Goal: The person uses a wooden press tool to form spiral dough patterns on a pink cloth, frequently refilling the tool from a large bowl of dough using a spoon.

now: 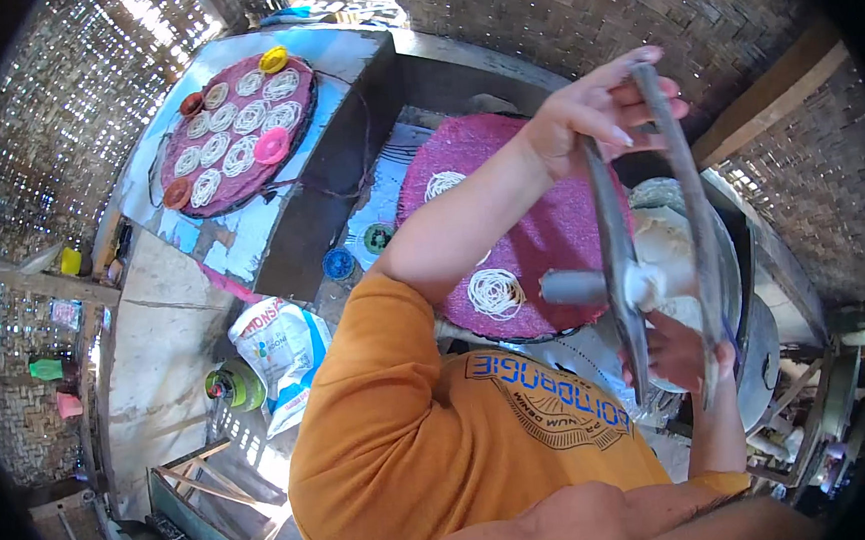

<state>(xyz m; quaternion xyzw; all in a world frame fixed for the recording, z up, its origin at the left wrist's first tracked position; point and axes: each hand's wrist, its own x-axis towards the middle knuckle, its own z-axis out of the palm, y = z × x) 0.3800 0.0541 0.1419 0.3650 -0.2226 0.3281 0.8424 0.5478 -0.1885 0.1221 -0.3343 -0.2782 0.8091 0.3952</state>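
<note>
A wooden hand press (pixel 685 177) with two long bars is held up in front of me, tilted slightly. A grey pipe (pixel 573 288) juts from one bar, and a white doughy lump (pixel 644 285) sits between the bars. My left hand (pixel 602 111) grips the bars' upper end. Around their lower end is my right hand (pixel 668 351), partly hidden behind the wood. Beneath the press lies a round tray covered with pink cloth (pixel 550 224). A nest of white strands (pixel 496 294) rests on it near the pipe; another nest (pixel 445 185) is partly covered by my left forearm.
A second pink-covered tray (pixel 233 163) bears several strand nests and coloured plastic cups on a raised ledge (pixel 250 237). A blue cup (pixel 338 263) and a green cup (pixel 378 238) stand lower. At right is a metal basin (pixel 724 249) with pale dough. A printed sack (pixel 281 348) leans left.
</note>
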